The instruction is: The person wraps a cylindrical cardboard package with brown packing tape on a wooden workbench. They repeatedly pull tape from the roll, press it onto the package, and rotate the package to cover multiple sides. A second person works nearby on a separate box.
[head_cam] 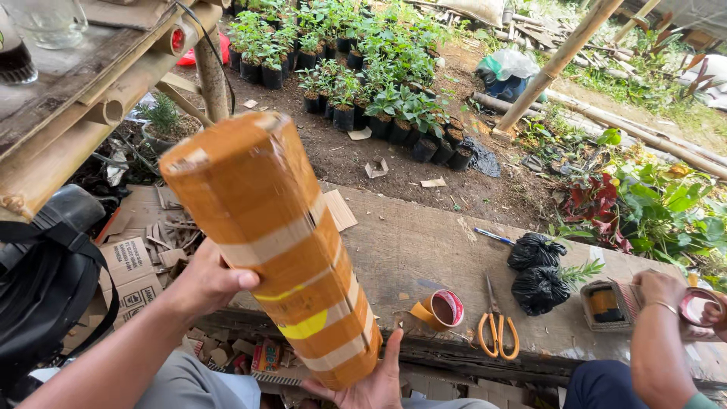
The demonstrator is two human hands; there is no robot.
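I hold a long cardboard package [280, 235] wrapped all over in brown tape, with a yellow patch near its lower end. It tilts up and away from me. My left hand [208, 282] grips its side, thumb across the front. My right hand [367, 386] cups the bottom end from below. On the wooden bench [424, 242] behind it lie a roll of brown tape [441, 309] and orange-handled scissors [497, 326].
Two black plastic bags with small plants [539, 273] and a blue pen [494, 236] lie on the bench. At the right another person's hand [663, 291] holds a tape roll by a small package [609, 304]. Potted seedlings [363, 68] stand on the soil beyond. Cardboard scraps [140, 257] lie left.
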